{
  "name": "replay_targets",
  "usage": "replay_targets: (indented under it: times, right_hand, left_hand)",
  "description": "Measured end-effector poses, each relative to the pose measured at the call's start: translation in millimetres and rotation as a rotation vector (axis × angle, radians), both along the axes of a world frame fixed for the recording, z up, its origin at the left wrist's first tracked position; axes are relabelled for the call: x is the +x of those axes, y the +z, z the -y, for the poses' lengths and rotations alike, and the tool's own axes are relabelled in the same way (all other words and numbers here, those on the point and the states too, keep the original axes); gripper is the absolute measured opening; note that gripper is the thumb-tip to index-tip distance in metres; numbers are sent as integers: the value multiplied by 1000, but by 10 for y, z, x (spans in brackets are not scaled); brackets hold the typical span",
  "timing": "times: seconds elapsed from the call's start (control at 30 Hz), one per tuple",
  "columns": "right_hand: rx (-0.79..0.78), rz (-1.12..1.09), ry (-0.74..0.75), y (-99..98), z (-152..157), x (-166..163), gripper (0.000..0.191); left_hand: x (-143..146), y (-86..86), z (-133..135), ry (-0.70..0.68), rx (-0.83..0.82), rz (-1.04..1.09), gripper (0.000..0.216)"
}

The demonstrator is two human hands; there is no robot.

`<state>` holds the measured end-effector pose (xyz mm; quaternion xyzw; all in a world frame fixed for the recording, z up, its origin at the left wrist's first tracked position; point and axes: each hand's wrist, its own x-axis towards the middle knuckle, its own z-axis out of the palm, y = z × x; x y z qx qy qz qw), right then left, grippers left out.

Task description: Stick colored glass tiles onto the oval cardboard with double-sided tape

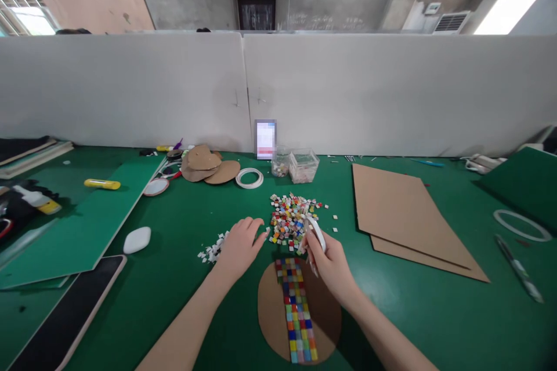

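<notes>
My left hand (242, 244) hovers beside a small heap of white tiles (212, 250), its fingers bent and the thumb apart from them. A pale speck shows at the thumb's tip; I cannot tell whether it is a tile. In my right hand (327, 259) is a white curved-handled tool (316, 233), its tip hidden near a pile of colourful mosaic tiles (287, 217). Below both hands lies a round cardboard disc (272, 313). A band of coloured square tiles (297, 310) runs down its middle, with cardboard bare on either side.
Cardboard sheets (400, 203) lie to the right, with a pen (518, 269) beyond. Clear containers (303, 166), a lit phone (265, 139), a white tape roll (249, 178) and cardboard discs (221, 172) stand behind. A white case (137, 240) and green board (78, 226) lie left.
</notes>
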<state>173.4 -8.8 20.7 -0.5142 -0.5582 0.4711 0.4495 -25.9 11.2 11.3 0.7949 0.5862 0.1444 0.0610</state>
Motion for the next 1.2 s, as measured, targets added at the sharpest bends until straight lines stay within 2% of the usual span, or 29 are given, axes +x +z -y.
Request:
replay_targets:
  times: [0.17, 0.53, 0.67, 0.87, 1.2]
  right_hand:
    - [-28, -69, -27, 36, 18, 1, 38]
    - [-6, -61, 0, 29, 16, 8, 36]
    - [-15, -50, -3, 33, 19, -3, 36]
    - [-13, -43, -4, 32, 18, -12, 37]
    - [-8, -31, 1, 49, 27, -1, 37]
  left_hand:
    - [74, -74, -31, -1, -13, -201, 32]
    - [210, -120, 13, 0, -13, -347, 42]
    - [240, -80, 38, 20, -36, -375, 45]
    - [194, -63, 4, -35, -90, -364, 48]
    - [167, -105, 26, -36, -20, -287, 41]
